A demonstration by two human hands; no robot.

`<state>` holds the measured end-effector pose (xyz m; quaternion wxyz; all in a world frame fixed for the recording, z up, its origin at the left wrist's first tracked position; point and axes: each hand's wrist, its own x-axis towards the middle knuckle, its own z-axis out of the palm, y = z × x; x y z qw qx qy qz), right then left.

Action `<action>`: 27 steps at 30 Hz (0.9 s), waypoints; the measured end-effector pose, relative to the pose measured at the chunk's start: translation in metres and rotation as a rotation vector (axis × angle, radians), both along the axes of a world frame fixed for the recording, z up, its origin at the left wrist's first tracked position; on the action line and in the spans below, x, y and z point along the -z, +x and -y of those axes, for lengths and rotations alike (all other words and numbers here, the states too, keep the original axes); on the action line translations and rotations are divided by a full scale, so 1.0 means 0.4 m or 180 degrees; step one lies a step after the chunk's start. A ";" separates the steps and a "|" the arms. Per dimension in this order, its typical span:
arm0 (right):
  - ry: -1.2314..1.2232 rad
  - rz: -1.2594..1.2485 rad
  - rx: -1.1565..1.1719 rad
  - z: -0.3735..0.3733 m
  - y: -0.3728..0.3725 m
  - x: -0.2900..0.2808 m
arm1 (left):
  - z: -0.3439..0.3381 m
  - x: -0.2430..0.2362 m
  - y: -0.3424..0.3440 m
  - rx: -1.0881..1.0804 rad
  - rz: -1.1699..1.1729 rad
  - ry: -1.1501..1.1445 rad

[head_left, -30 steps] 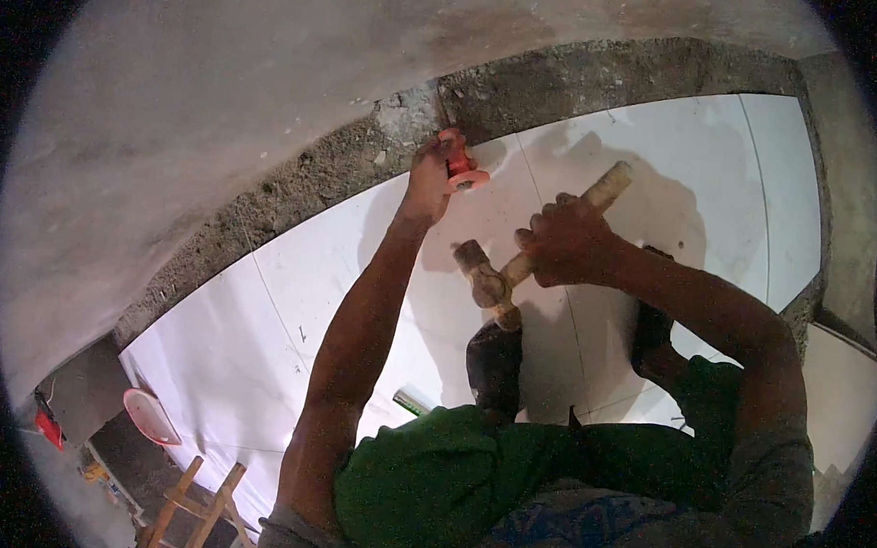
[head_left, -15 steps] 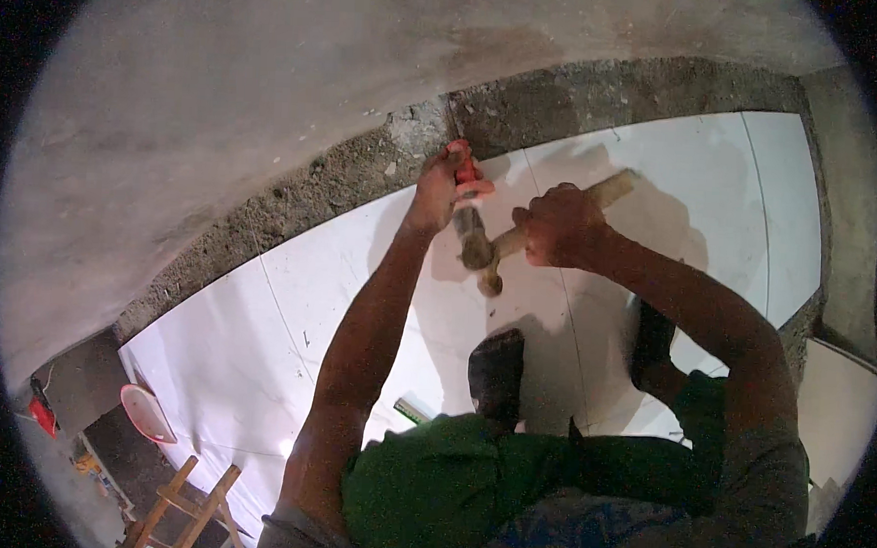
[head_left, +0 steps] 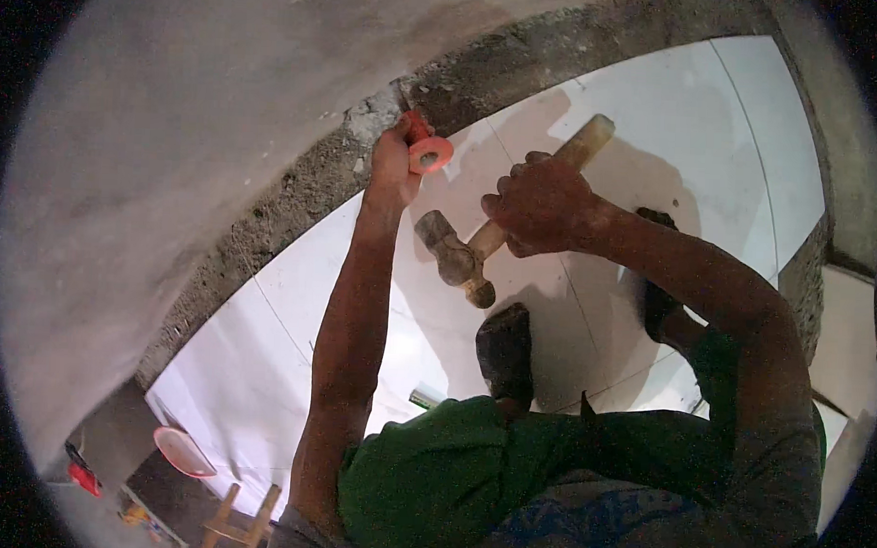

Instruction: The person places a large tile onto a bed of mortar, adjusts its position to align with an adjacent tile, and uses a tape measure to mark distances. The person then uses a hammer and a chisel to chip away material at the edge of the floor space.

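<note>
My left hand (head_left: 391, 166) is wrapped round the orange-red grip of a chisel with a round hand guard (head_left: 439, 149). The chisel's dark shank points away from me, at the rough, chipped strip (head_left: 513, 69) along the foot of the wall. In my right hand (head_left: 549, 202), closed round its wooden handle, is a hammer (head_left: 455, 262). Its metal head hangs below and right of the guard, apart from the chisel's struck end. White floor tiles (head_left: 293, 298) lie beneath both hands.
A plastered wall (head_left: 203, 102) curves along the far side. My dark shoes (head_left: 505, 352) stand on the tiles, with a small green-and-white tube (head_left: 425, 396) nearby. At lower left are a pink-rimmed basin (head_left: 183, 453), a wooden stool-like frame (head_left: 239, 523) and a red object (head_left: 85, 479).
The hammer head has come away from the chisel's end, back toward me and to the left. The view has shifted; the left hand still grips the chisel at the wall's foot.
</note>
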<state>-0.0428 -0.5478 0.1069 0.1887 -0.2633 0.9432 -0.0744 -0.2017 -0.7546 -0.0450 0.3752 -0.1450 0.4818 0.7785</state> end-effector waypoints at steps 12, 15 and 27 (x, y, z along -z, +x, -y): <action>0.0420 -0.1047 0.1426 -0.207 0.244 -0.104 | -0.338 0.075 0.086 0.1418 -0.0425 0.0559; 0.0876 -0.0895 0.1563 -0.258 0.280 -0.119 | -0.378 0.052 0.098 0.1151 -0.0323 0.0432; -0.2104 -0.0845 0.3800 -0.158 0.182 0.033 | -0.074 -0.109 0.139 0.1399 -0.0813 -0.0997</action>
